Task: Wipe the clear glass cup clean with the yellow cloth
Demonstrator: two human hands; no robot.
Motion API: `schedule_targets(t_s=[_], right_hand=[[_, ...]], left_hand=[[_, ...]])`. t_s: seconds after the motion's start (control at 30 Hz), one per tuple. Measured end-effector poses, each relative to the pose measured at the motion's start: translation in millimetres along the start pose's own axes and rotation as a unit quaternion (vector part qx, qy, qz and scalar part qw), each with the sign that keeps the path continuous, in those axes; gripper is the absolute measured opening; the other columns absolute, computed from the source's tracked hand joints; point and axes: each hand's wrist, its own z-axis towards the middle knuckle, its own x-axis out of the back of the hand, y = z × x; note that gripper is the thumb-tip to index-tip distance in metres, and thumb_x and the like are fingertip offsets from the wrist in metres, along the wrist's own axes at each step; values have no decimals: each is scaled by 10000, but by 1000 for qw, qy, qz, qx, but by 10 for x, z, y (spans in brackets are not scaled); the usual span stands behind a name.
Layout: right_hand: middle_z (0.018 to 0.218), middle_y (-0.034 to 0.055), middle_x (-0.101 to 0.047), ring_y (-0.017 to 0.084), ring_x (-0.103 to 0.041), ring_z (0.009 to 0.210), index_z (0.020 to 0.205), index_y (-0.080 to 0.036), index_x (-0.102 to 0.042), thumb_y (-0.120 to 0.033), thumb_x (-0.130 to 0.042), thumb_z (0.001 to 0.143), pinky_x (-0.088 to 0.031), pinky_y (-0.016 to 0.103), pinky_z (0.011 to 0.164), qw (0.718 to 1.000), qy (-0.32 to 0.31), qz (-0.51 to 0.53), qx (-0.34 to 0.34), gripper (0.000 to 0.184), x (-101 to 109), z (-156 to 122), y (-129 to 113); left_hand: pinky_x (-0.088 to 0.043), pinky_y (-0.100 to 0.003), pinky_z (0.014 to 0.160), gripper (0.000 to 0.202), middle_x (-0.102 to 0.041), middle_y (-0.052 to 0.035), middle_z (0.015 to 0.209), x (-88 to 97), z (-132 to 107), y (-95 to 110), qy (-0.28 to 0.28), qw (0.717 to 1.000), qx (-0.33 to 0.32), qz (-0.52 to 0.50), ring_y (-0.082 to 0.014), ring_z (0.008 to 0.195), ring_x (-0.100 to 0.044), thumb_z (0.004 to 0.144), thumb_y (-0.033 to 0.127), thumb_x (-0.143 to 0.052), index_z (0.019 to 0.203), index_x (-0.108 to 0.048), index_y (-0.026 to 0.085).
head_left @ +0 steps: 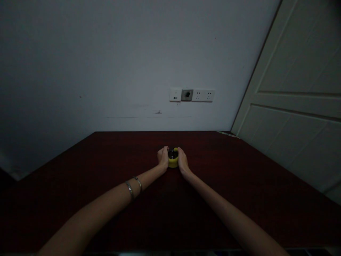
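From here, I see the left hand [163, 157] and the right hand [183, 161] holding a small yellow and black thing [173, 163] between them. It's on the dark red tabletop [128, 151], just below the frame's middle. 2 shiny bands [129, 190] circle the left arm [112, 204].

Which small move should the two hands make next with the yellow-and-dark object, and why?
Perhaps press the left hand and right hand gently inward together: they cup opposite sides of the yellow-and-dark object, so even pressure should steady it.
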Motion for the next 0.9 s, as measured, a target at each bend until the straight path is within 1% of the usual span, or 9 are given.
schedule_targets(t_s=[0.23,0.4,0.5,0.57,0.6,0.67,0.77,0.83,0.9], right_hand=[[1264,99,-573,218,-491,1200,1171,-161,-566,-446,-277,853,-320,366,1045,999,-16,-41,11,516,24,-7,25],[1315,135,-526,240,-476,1230,1246,-140,-519,-454,-263,873,-334,394,1046,995,-51,-81,35,550,163,-16,-90],[1320,137,-519,257,-466,1239,1240,-178,-532,-451,-427,837,-317,441,1057,987,-90,-108,76,498,364,-50,-250],[1414,104,-421,262,-370,1314,1147,-214,-610,-410,-606,746,-250,430,1101,976,-124,-126,124,446,535,-80,-365],[1445,88,-379,261,-333,1337,1093,-222,-645,-370,-663,709,-229,418,1114,965,-152,-140,159,412,619,-94,-415],[1472,113,-325,279,-221,1387,1120,-199,-638,-325,-628,761,-221,468,1111,895,-233,-242,293,380,761,-116,-495],[1455,150,-339,303,-173,1398,1091,-168,-650,-256,-566,821,-248,517,1091,818,-266,-338,381,296,866,-134,-557],[1415,162,-391,311,-189,1392,1043,-160,-663,-221,-541,839,-259,541,1080,799,-265,-367,396,245,866,-140,-575],[1358,160,-453,313,-220,1382,962,-159,-680,-202,-545,837,-256,553,1077,794,-269,-375,395,189,836,-143,-593]], left_hand=[[-456,-300,756,282,-685,-73,763,26,46,-23,-4,1000,13,-17,-204,782,-631,671,352,-489,699,-663,131],[-464,-328,806,293,-699,-87,808,116,88,44,-10,999,32,-34,-215,815,-644,687,337,-472,720,-668,121],[-463,-323,853,275,-707,-106,870,169,140,140,-10,998,35,-50,-213,884,-651,715,318,-462,725,-661,129],[-465,-318,871,266,-707,-120,904,195,195,220,-7,998,32,-60,-206,909,-656,736,303,-446,718,-651,134],[-466,-316,878,263,-706,-124,922,206,227,262,-4,997,29,-65,-203,918,-657,744,295,-438,719,-646,135],[-463,-312,892,255,-701,-127,965,225,295,350,5,997,19,-73,-196,944,-653,752,278,-427,730,-638,136],[-449,-321,914,264,-692,-131,1007,251,379,475,17,997,4,-76,-197,994,-637,759,275,-417,757,-637,130],[-437,-337,929,276,-693,-130,1002,265,413,552,23,997,-3,-74,-201,1013,-630,759,283,-413,770,-642,129],[-430,-352,933,290,-696,-126,980,268,431,631,28,997,-8,-68,-203,1015,-628,760,289,-400,768,-642,130]])
